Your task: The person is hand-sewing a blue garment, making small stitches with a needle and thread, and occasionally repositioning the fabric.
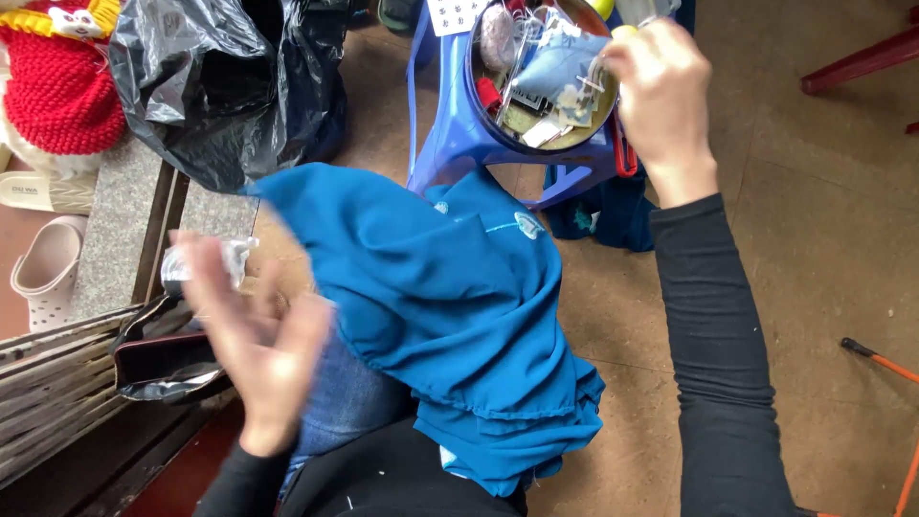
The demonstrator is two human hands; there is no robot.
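A blue cloth (pixel 440 306) lies draped over my lap and jeans. My left hand (pixel 254 335) hovers blurred beside the cloth's left edge, palm up, fingers spread, holding nothing. My right hand (pixel 661 96) reaches to the rim of a round tin (pixel 541 77) full of sewing bits, which sits on a blue plastic stool (pixel 459 144). Its fingers are curled at the tin's right edge; whether they pinch something small is unclear.
A black plastic bag (pixel 230 86) hangs at the upper left, beside a red knitted item (pixel 57 91). White slippers (pixel 43 268) sit at the left. More blue fabric (pixel 603 215) lies under the stool. An orange-handled tool (pixel 881 369) lies at the right.
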